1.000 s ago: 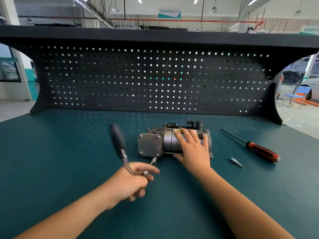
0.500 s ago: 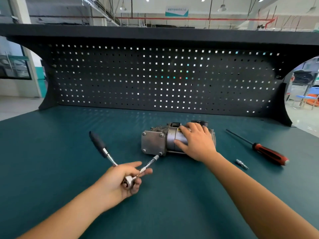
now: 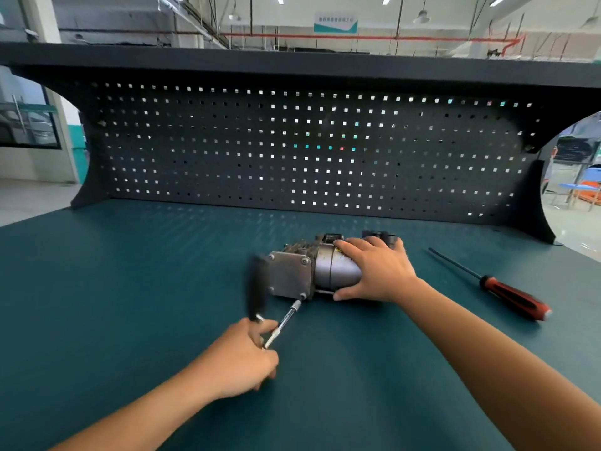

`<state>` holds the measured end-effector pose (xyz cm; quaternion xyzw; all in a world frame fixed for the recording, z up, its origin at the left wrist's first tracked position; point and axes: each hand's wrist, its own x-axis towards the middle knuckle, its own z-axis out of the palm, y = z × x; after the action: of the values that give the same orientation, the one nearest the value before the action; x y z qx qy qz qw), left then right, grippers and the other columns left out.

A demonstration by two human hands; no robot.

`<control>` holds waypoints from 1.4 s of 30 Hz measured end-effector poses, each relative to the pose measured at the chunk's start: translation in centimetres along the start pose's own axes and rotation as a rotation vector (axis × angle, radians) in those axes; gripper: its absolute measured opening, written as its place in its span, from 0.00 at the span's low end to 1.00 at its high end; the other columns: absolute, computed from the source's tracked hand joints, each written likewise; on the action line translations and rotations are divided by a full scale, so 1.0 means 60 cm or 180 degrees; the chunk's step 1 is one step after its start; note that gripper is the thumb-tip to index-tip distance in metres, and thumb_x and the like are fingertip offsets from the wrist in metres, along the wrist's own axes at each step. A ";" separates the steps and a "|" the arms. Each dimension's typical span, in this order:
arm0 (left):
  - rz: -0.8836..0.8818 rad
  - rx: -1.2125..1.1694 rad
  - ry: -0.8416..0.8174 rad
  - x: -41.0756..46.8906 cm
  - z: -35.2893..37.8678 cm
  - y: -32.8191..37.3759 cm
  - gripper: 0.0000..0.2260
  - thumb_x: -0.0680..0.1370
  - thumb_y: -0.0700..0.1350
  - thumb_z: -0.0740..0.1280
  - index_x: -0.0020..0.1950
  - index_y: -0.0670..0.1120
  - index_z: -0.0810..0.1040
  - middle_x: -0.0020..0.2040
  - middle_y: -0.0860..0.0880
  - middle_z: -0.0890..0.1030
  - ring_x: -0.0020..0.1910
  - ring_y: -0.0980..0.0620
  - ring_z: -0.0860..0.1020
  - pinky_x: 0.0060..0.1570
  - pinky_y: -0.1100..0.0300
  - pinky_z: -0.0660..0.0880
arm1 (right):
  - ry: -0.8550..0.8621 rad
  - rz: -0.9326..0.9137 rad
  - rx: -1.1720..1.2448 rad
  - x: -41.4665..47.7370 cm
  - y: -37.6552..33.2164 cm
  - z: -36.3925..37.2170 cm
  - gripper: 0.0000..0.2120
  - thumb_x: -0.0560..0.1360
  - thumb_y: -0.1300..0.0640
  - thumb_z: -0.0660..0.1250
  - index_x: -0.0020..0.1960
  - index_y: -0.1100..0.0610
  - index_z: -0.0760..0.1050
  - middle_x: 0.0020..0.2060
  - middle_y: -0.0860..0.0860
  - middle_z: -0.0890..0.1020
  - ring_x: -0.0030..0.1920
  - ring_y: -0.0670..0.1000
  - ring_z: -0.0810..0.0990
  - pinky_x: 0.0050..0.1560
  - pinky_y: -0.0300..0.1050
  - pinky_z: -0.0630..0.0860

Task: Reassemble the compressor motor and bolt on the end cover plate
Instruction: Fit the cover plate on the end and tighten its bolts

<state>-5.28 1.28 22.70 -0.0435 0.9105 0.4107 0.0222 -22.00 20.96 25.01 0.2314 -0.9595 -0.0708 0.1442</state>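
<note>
A compressor motor (image 3: 328,271) lies on its side near the middle of a dark green tabletop (image 3: 130,288). It has a smooth grey metal barrel with darker, grimy cast parts and black fittings behind it. A square, dull grey end cover plate (image 3: 291,278) sits flush on its left end, with bolt heads showing at the plate's corners.

The right hand (image 3: 377,271) holds the motor's barrel from above. Its fingers (image 3: 354,245) drape over the top and the thumb presses the near side.

The left hand (image 3: 244,356) is in front of the motor and to its left. Its fingers (image 3: 260,333) are clenched around the head of a ratchet wrench (image 3: 286,317). The wrench's thin silver extension slants up to the bolt (image 3: 303,296) at the plate's near right corner and meets it. The wrench's black handle stands up beside the plate's left edge and is blurred.

A screwdriver (image 3: 507,294) with a red and black handle lies well apart to the right of the motor, its shaft pointing away from the person. Bare green surface stretches left of the motor and in front of it. Behind the motor a black pegboard (image 3: 292,151) rises along the tabletop's far edge
</note>
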 end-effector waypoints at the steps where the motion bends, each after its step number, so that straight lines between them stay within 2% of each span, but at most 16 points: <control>1: 0.0225 0.0937 0.0088 -0.002 0.003 0.010 0.06 0.73 0.37 0.58 0.42 0.48 0.69 0.34 0.50 0.75 0.32 0.51 0.74 0.29 0.60 0.64 | -0.0045 0.0010 0.0041 0.000 -0.001 0.001 0.49 0.63 0.27 0.65 0.75 0.41 0.47 0.74 0.44 0.58 0.72 0.55 0.59 0.68 0.62 0.55; 4: 0.0764 0.3254 0.0423 0.004 0.030 0.025 0.21 0.76 0.37 0.59 0.69 0.39 0.61 0.54 0.45 0.77 0.54 0.43 0.77 0.39 0.56 0.65 | -0.0100 0.0015 0.0115 0.003 -0.001 -0.003 0.48 0.63 0.29 0.67 0.75 0.41 0.49 0.72 0.46 0.64 0.68 0.57 0.66 0.64 0.58 0.63; 6: 0.0852 0.3558 0.0278 0.008 0.041 0.028 0.29 0.77 0.39 0.60 0.75 0.37 0.51 0.59 0.44 0.76 0.57 0.43 0.77 0.40 0.56 0.64 | -0.0078 0.0020 0.0164 0.005 0.001 -0.006 0.47 0.63 0.29 0.67 0.75 0.41 0.50 0.70 0.47 0.67 0.67 0.56 0.68 0.63 0.54 0.64; 8: 0.0705 0.3127 0.0400 0.011 0.036 0.014 0.22 0.78 0.43 0.59 0.70 0.40 0.60 0.55 0.45 0.78 0.53 0.44 0.78 0.40 0.56 0.67 | -0.0067 0.0032 0.0227 0.007 0.004 -0.007 0.47 0.62 0.28 0.67 0.75 0.41 0.51 0.69 0.47 0.68 0.67 0.55 0.68 0.64 0.52 0.64; 11: -0.0033 -0.0108 0.0196 0.007 0.015 -0.006 0.07 0.78 0.41 0.60 0.55 0.45 0.74 0.40 0.44 0.82 0.30 0.51 0.77 0.32 0.61 0.70 | -0.0045 0.0031 0.0278 0.009 0.005 -0.006 0.48 0.61 0.28 0.67 0.74 0.42 0.52 0.68 0.47 0.70 0.66 0.55 0.69 0.63 0.51 0.64; 14: -0.1116 -0.3688 -0.0131 0.009 0.001 -0.016 0.05 0.77 0.38 0.61 0.49 0.38 0.75 0.30 0.45 0.80 0.18 0.57 0.70 0.18 0.69 0.67 | -0.0001 0.0110 0.0288 0.009 0.003 -0.004 0.49 0.61 0.28 0.68 0.74 0.47 0.55 0.67 0.48 0.71 0.65 0.55 0.70 0.62 0.50 0.65; 16: -0.1402 -0.5085 -0.0081 0.009 -0.005 -0.017 0.09 0.77 0.41 0.60 0.52 0.36 0.73 0.29 0.44 0.79 0.17 0.58 0.70 0.17 0.70 0.67 | -0.0002 0.0142 0.0300 0.009 0.003 -0.004 0.48 0.60 0.28 0.68 0.73 0.48 0.57 0.66 0.48 0.72 0.65 0.55 0.70 0.62 0.50 0.65; 18: -0.1396 -0.5462 0.0031 0.012 -0.009 -0.015 0.11 0.76 0.42 0.60 0.52 0.35 0.73 0.29 0.45 0.78 0.17 0.58 0.70 0.17 0.70 0.67 | 0.0004 0.0145 0.0301 0.008 0.002 -0.003 0.48 0.61 0.28 0.68 0.73 0.48 0.58 0.66 0.47 0.71 0.65 0.54 0.70 0.63 0.50 0.64; 22: -0.1088 -0.3944 0.0047 0.009 -0.010 0.006 0.07 0.75 0.34 0.59 0.47 0.36 0.76 0.30 0.43 0.80 0.17 0.57 0.69 0.18 0.70 0.66 | 0.0014 0.0157 0.0301 0.007 0.002 -0.003 0.48 0.61 0.28 0.68 0.73 0.48 0.58 0.67 0.47 0.71 0.66 0.55 0.69 0.64 0.51 0.64; 24: -0.0535 -0.1926 0.0283 0.007 -0.009 0.012 0.10 0.76 0.33 0.59 0.52 0.41 0.76 0.34 0.42 0.81 0.24 0.52 0.74 0.23 0.66 0.68 | -0.0004 0.0154 0.0300 0.007 0.002 -0.003 0.48 0.61 0.28 0.67 0.73 0.48 0.58 0.68 0.47 0.70 0.66 0.55 0.69 0.64 0.51 0.63; 27: 0.0489 0.1903 0.0478 0.002 0.017 0.026 0.16 0.76 0.38 0.60 0.64 0.44 0.67 0.53 0.44 0.78 0.51 0.44 0.78 0.43 0.59 0.70 | -0.0026 0.0164 0.0337 0.007 0.003 -0.005 0.48 0.60 0.28 0.68 0.73 0.47 0.58 0.68 0.47 0.70 0.66 0.55 0.69 0.65 0.51 0.63; 28: 0.0751 0.2543 0.0566 0.000 0.029 0.030 0.22 0.76 0.37 0.61 0.69 0.42 0.61 0.58 0.44 0.75 0.56 0.44 0.77 0.44 0.58 0.67 | -0.0039 0.0167 0.0348 0.007 0.003 -0.005 0.48 0.60 0.28 0.68 0.73 0.47 0.58 0.68 0.47 0.70 0.67 0.55 0.68 0.65 0.51 0.63; 31: 0.0776 0.2817 0.0556 0.008 0.035 0.023 0.27 0.75 0.36 0.62 0.72 0.42 0.56 0.60 0.45 0.73 0.57 0.43 0.76 0.43 0.56 0.65 | -0.0021 0.0154 0.0342 0.007 0.003 -0.006 0.48 0.60 0.28 0.68 0.73 0.47 0.58 0.69 0.47 0.70 0.67 0.55 0.68 0.66 0.52 0.62; 34: 0.0517 0.1144 0.0682 0.007 0.016 -0.005 0.13 0.77 0.39 0.60 0.60 0.45 0.69 0.54 0.48 0.78 0.47 0.50 0.78 0.45 0.55 0.74 | 0.0005 0.0150 0.0308 0.007 0.003 -0.004 0.48 0.60 0.27 0.68 0.73 0.48 0.59 0.68 0.47 0.71 0.66 0.55 0.69 0.65 0.51 0.63; 39: -0.1201 -0.4253 0.0149 0.002 0.006 -0.008 0.03 0.77 0.35 0.60 0.45 0.39 0.72 0.41 0.38 0.84 0.21 0.56 0.74 0.23 0.67 0.73 | 0.0002 0.0152 0.0285 0.006 0.001 -0.005 0.47 0.60 0.28 0.67 0.72 0.48 0.59 0.67 0.47 0.71 0.65 0.55 0.69 0.64 0.51 0.63; 42: -0.1258 -0.5490 0.0098 0.002 0.002 0.001 0.04 0.77 0.38 0.59 0.44 0.38 0.69 0.39 0.35 0.82 0.19 0.55 0.73 0.22 0.67 0.74 | -0.0040 0.0124 0.0211 0.007 0.001 -0.005 0.48 0.60 0.28 0.68 0.72 0.49 0.58 0.67 0.50 0.70 0.65 0.56 0.69 0.64 0.52 0.64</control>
<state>-5.42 1.40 22.67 -0.2072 0.2597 0.9424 0.0399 -22.29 20.81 25.41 0.2169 -0.9665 -0.0376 0.1318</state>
